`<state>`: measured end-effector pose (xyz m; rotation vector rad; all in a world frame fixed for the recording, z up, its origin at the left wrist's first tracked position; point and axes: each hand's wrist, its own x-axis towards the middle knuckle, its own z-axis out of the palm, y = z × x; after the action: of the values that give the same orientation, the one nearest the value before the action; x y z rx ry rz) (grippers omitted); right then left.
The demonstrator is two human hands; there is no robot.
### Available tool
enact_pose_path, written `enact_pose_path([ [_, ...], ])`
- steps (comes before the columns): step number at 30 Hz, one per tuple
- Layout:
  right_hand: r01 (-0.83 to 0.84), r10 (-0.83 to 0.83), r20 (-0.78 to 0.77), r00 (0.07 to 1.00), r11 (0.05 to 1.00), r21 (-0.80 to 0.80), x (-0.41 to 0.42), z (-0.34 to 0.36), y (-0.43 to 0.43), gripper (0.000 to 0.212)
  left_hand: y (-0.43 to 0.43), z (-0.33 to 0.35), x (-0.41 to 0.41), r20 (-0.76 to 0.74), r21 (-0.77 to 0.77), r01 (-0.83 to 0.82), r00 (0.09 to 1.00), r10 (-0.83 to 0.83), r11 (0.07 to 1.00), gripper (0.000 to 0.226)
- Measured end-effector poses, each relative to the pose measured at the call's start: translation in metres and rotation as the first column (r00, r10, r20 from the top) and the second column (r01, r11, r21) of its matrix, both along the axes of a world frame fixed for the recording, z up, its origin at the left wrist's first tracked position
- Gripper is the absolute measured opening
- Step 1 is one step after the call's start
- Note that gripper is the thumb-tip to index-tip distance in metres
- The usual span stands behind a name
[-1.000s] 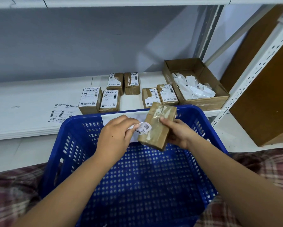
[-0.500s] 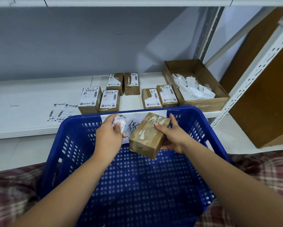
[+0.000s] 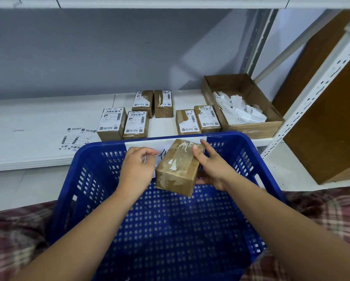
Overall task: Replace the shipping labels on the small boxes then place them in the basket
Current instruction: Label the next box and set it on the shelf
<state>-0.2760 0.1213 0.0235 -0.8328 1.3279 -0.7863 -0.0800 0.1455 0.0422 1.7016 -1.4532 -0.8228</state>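
Note:
My right hand grips a small brown taped box by its right side and holds it tilted above the blue basket. Only torn white label remnants are left on the box top. My left hand hovers just left of the box with its fingers curled round a peeled label scrap, which is almost wholly hidden in the hand. Several small labelled boxes stand on the white shelf behind the basket. Fresh label sheets lie flat on the shelf to the left.
An open cardboard box with crumpled white label scraps sits at the shelf's right end. A white perforated shelf post and a brown board stand to the right. The basket rests on my lap, over plaid cloth.
My left hand peeled the white label off the box, pulled it away to the left and closed round it. The box in my right hand turned and dropped slightly.

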Motion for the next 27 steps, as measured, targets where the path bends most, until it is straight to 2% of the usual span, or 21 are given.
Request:
enact_pose_path([
  [2, -0.005, 0.005, 0.006, 1.0, 1.0, -0.009, 0.0, 0.002, 0.0, 0.076, -0.001, 0.0, 0.002, 0.028, 0.156, 0.05, 0.998, -0.056, 0.987, 0.041],
  [4, -0.015, 0.015, 0.006, 1.0, 1.0, -0.019, 0.001, 0.003, 0.0, 0.076, 0.002, 0.003, 0.001, -0.064, 0.287, 0.091, 0.995, -0.076, 0.954, 0.052],
  [6, -0.022, 0.022, -0.004, 1.0, 0.999, -0.039, 0.001, 0.005, 0.0, 0.08, 0.002, 0.003, -0.001, -0.162, 0.365, 0.099, 0.986, -0.041, 0.926, 0.051],
  [8, -0.029, 0.029, 0.003, 1.0, 0.998, -0.052, 0.001, 0.006, 0.001, 0.085, 0.0, 0.0, -0.001, -0.236, 0.334, 0.087, 0.972, -0.006, 0.938, 0.045],
  [10, -0.033, 0.033, -0.003, 0.999, 0.997, -0.073, 0.002, 0.005, 0.0, 0.085, -0.002, -0.001, 0.0, -0.301, 0.3, 0.071, 0.953, 0.024, 0.951, 0.053],
  [13, -0.007, 0.006, -0.01, 1.0, 0.99, -0.14, 0.003, 0.001, -0.001, 0.096, 0.0, 0.002, -0.001, -0.332, 0.38, 0.1, 0.943, 0.034, 0.92, 0.052],
  [16, 0.067, -0.062, 0.032, 0.998, 0.974, -0.217, 0.005, 0.001, -0.001, 0.074, 0.002, 0.003, 0.001, -0.314, 0.505, 0.188, 0.949, -0.023, 0.843, 0.05],
  [19, 0.122, -0.111, 0.062, 0.992, 0.967, -0.222, 0.004, 0.002, -0.001, 0.06, 0.003, 0.003, 0.0, -0.299, 0.549, 0.246, 0.95, -0.087, 0.799, 0.054],
  [23, 0.141, -0.115, 0.127, 0.985, 0.965, -0.22, 0.007, 0.007, 0.002, 0.051, 0.005, 0.001, -0.007, -0.291, 0.484, 0.21, 0.954, -0.07, 0.849, 0.058],
  [25, 0.085, -0.049, 0.181, 0.982, 0.976, -0.199, 0.009, 0.008, 0.004, 0.05, 0.002, -0.002, -0.011, -0.305, 0.446, 0.159, 0.952, -0.017, 0.881, 0.058],
  [27, -0.016, 0.046, 0.182, 0.982, 0.987, -0.163, 0.011, 0.007, 0.006, 0.059, -0.001, -0.005, -0.015, -0.311, 0.422, 0.11, 0.95, 0.03, 0.9, 0.058],
])
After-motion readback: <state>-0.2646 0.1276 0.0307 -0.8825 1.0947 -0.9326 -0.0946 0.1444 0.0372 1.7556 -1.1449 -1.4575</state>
